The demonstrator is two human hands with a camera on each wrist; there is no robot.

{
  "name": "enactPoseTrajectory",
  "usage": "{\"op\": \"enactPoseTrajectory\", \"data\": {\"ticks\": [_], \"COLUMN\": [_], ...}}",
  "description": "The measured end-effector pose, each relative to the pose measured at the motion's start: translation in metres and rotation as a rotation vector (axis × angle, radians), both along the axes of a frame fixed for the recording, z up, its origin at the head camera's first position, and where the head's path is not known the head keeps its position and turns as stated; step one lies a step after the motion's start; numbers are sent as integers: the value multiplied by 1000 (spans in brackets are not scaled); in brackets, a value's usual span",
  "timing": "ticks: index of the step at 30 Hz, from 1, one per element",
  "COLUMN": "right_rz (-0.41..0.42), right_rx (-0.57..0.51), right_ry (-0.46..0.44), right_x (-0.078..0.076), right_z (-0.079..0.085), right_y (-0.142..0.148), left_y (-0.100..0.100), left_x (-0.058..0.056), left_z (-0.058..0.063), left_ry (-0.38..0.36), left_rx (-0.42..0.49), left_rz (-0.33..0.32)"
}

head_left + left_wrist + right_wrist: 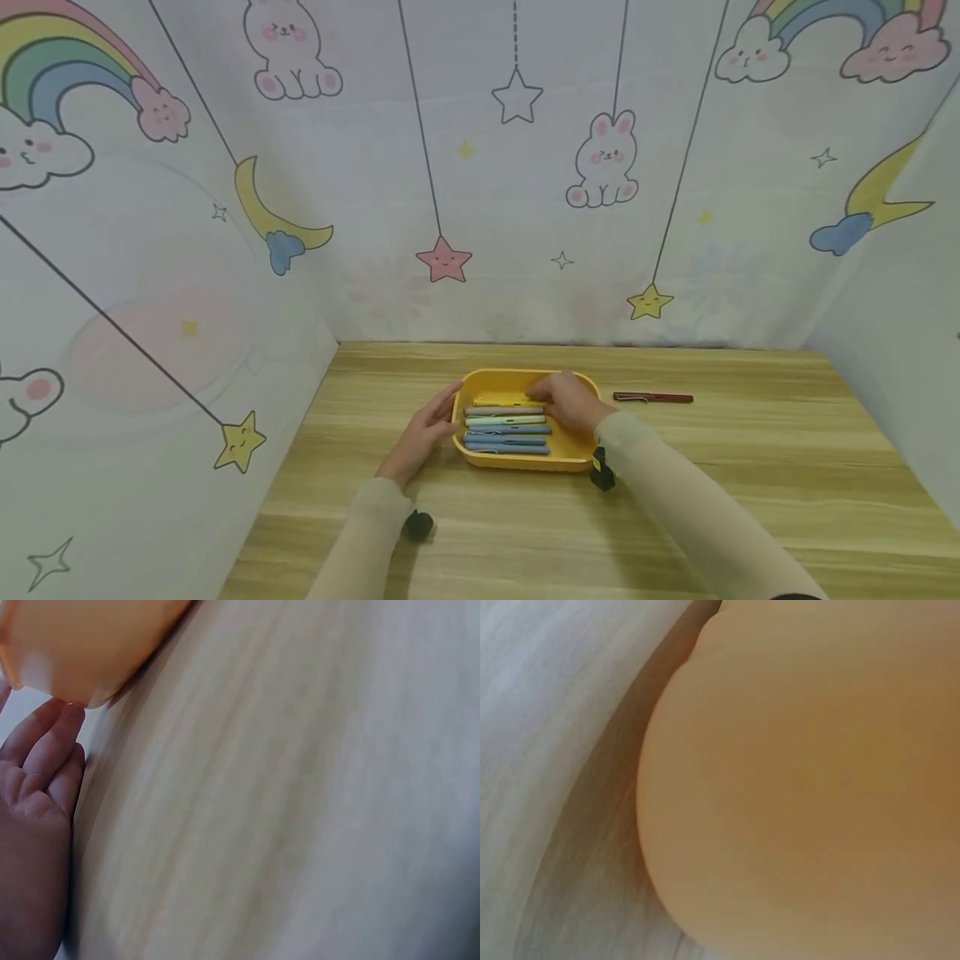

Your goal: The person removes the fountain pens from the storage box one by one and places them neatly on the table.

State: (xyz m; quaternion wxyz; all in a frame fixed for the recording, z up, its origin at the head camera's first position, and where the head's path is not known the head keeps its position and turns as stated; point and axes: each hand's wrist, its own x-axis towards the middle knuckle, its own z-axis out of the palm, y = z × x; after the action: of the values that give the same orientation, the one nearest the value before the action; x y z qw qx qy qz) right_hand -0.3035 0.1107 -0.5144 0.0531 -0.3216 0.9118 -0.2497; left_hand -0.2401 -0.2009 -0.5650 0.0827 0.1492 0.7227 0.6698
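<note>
Working with both bare hands at a wood-grained table (757, 475), you are steadying a yellow tray (573, 448) with your left hand (424, 433), its fingers lying loosely extended against the tray's left end and grasping nothing. Your right hand (576, 403) is reaching over the tray's right side, its fingertips dipping inside beside the right end of a yellow pen (501, 404); whether they are grasping that pen, you cannot tell from this angle. Nearer you, a pale greyish pen (498, 411), a pale green pen (501, 420) and several blue pens (510, 450) are lying in a row, side by side and crosswise, toward the tray's left half. A dark red pen (670, 398) is lying on the table outside the tray, near its far right corner. The right wrist view is showing mostly the tray's blurred outer wall. Behind, a pale backdrop (525, 200) is displaying cartoon rabbits, stars, moons and rainbows.
</note>
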Motion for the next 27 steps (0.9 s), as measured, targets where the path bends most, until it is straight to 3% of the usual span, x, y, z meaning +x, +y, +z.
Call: {"op": "enactPoseTrajectory", "data": {"ticks": [8,27], "right_rz": [-15,-33], "right_rx": [-15,-76], "right_ry": [-32,-4], "right_x": [4,8], "right_z": [9,15], "right_y": [-1,5], "left_y": [0,0], "left_x": [1,1], "left_z": [2,1], "left_ry": [-6,-16], "left_rx": [6,-7], "left_rz": [7,9]}}
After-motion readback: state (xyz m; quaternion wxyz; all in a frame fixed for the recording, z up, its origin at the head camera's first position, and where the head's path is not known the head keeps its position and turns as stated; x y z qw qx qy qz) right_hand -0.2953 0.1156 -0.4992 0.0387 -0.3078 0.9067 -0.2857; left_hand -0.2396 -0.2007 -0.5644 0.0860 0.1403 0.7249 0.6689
